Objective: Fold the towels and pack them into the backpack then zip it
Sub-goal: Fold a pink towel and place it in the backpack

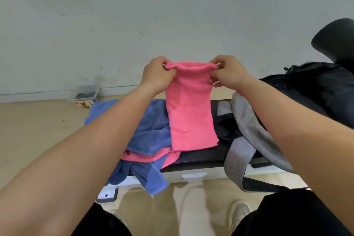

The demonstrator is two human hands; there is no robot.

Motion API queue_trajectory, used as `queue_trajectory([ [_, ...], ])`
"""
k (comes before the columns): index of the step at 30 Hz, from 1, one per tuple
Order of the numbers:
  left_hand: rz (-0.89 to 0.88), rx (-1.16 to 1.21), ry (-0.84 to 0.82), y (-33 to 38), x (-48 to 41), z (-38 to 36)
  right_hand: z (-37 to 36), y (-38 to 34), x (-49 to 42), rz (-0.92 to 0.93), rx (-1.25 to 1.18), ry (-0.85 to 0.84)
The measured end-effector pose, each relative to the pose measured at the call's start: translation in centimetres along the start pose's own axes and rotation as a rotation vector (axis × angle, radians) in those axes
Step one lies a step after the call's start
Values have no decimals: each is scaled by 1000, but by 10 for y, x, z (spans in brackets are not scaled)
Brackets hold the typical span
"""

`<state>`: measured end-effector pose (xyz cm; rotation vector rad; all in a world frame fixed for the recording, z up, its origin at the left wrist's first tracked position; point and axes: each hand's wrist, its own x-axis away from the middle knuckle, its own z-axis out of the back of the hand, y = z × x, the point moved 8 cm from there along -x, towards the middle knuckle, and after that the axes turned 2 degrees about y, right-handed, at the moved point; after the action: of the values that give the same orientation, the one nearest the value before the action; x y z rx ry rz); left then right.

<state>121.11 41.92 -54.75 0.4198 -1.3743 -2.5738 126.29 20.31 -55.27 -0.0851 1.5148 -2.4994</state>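
A pink towel (189,109) hangs in a long doubled strip above the black table (203,154). My left hand (156,75) pinches its top left corner and my right hand (229,72) pinches its top right corner, both raised at chest height. Its lower edge touches the table. Under it to the left lies a heap of blue towels (147,130) with another pink towel (145,156) between them. The black backpack (316,90) with grey straps (247,130) lies on the table's right side; I cannot see whether it is unzipped.
A black chair back (335,40) rises behind the backpack at the right. A clear plastic box (87,93) and a small carton (83,105) sit on the wooden floor by the white wall. My legs and shoes are below the table's near edge.
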Motion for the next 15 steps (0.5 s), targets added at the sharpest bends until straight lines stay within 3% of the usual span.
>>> queue_trajectory([
  [5, -153, -220, -88, 2, 41, 1, -5, 11, 38, 96, 224, -58],
  [11, -259, -417, -326, -21, 111, -15, -31, 37, 106, 224, 530, -238],
  [15, -331, -642, -345, -28, 142, -25, -45, 53, 127, 318, 718, -323],
])
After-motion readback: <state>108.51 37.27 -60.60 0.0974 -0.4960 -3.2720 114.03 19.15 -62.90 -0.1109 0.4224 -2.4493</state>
